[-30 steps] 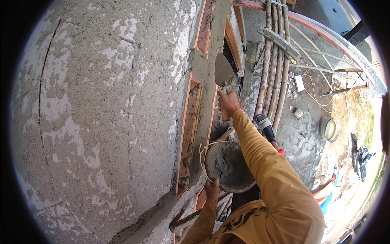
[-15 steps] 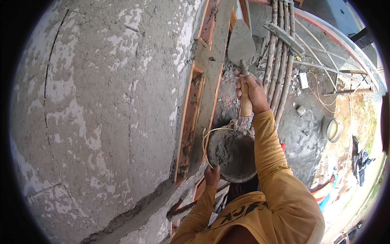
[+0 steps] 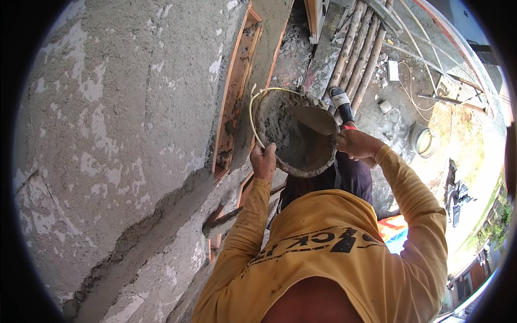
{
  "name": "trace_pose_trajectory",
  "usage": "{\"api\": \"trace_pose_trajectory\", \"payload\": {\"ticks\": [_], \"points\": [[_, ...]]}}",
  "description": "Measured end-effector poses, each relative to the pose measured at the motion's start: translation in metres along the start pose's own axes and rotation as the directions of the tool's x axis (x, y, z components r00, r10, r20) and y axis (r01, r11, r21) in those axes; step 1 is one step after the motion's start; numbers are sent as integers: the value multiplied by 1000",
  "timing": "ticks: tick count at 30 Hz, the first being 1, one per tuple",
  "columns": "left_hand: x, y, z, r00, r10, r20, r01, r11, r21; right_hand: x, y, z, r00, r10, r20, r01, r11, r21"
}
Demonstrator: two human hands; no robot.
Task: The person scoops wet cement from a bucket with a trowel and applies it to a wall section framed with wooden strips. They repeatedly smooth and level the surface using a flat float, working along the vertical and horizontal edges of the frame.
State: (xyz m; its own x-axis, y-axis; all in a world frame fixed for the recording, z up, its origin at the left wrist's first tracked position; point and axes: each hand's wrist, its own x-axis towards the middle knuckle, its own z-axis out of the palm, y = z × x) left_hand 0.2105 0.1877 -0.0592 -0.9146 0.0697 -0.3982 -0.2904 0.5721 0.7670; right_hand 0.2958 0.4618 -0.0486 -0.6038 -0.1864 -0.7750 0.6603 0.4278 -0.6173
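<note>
My left hand [image 3: 263, 161] is closed on the pale cord handle [image 3: 252, 116] of a mortar-crusted bucket, at the rim's near left. Grey wet mortar [image 3: 276, 119] lies inside the bucket [image 3: 305, 173], heaped toward its left. My right hand [image 3: 357, 145] grips a trowel at the bucket's right rim, and its wooden handle is mostly hidden in the fist. The trowel's blade [image 3: 315, 118] is inside the bucket, tilted over the mortar. My feet stand below, one in a dark sandal with a light strap [image 3: 341, 99].
A rough plastered wall [image 3: 124, 107] fills the left side, with an orange-edged recessed frame [image 3: 237, 91] in it. Wooden poles [image 3: 355, 54] lie together beyond the bucket. A round tub [image 3: 424, 141], a white board [image 3: 393, 70] and a thin hose [image 3: 417, 99] are on the ground at right.
My right hand has brought the trowel down and back from beyond the bucket into it. The bucket now appears higher in the picture, with my left hand still on its cord handle.
</note>
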Motion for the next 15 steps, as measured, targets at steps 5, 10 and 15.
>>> {"api": "trace_pose_trajectory", "payload": {"ticks": [5,10,15], "points": [[10,62,-4,947,175,269,-191,981,36,61,-17,2,883,-467,-48,328,687,-648],[55,52,-28,910,340,237,-328,940,-91,7,-50,37,948,-311,74,279,692,-666],[28,69,-15,932,269,244,-298,951,88,12,-28,9,979,-203,-32,129,727,-674]]}}
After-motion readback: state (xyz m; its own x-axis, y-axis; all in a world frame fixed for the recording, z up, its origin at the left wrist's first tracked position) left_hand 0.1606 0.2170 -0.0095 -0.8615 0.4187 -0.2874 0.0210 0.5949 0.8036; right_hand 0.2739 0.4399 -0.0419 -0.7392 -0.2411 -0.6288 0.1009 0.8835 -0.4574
